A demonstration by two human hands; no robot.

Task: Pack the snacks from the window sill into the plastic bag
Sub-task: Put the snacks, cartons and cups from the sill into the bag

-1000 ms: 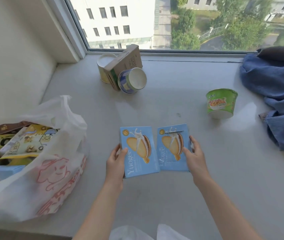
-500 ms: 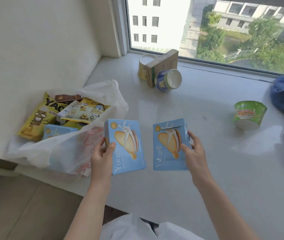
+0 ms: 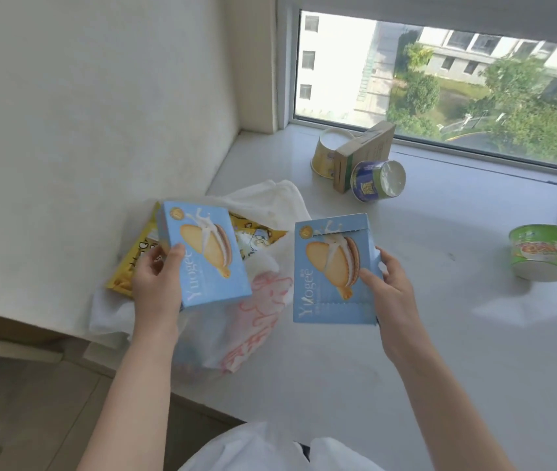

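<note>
One pale, perhaps stone sill (image 3: 406,334)

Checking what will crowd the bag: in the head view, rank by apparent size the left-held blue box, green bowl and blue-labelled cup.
1. Light-blue cardboard biscuit box, though nearness inflates it.
2. Green instant-noodle bowl.
3. Blue-labelled paper cup lying on its side, farthest away.

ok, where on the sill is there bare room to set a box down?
Bare sill between the right-hand box and the green bowl, running to the near edge. Also a strip between that box and the blue cup. Crowded: back corner with yellow cup, brown carton and blue cup; left end taken by the bag.
</note>
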